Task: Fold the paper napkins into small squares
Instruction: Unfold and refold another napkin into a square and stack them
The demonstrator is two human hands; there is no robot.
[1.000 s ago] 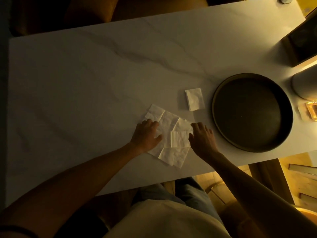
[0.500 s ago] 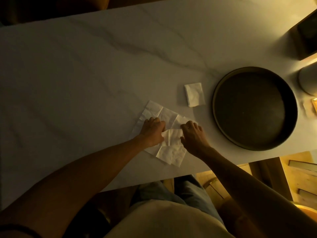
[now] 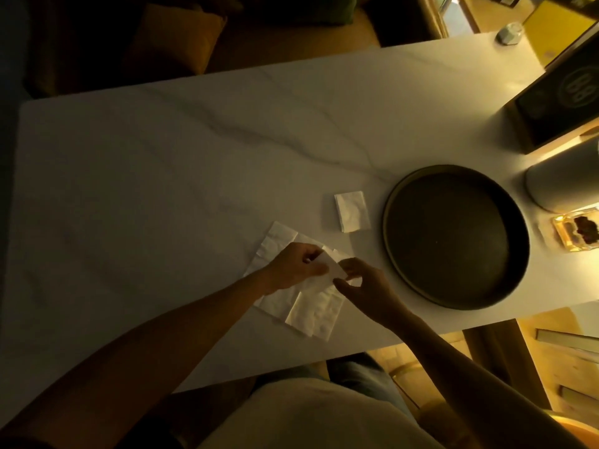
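Several white paper napkins [image 3: 311, 311] lie overlapping near the front edge of the marble table [image 3: 162, 189]. My left hand [image 3: 296, 268] pinches one small napkin piece [image 3: 334, 268] lifted off the pile. My right hand [image 3: 366, 288] holds the same piece from its right side with thumb and fingers. One folded square napkin [image 3: 351, 211] lies apart, just beyond the pile and left of the tray.
A dark round tray [image 3: 455, 236] sits to the right of the napkins. Further right stand a black box [image 3: 557, 105], a pale cylinder [image 3: 564, 179] and a small glass dish [image 3: 577, 233]. The table's front edge runs just below my hands.
Both hands were pressing flat on the pile; they have since come together and lifted one napkin piece off it. The camera view has tilted.
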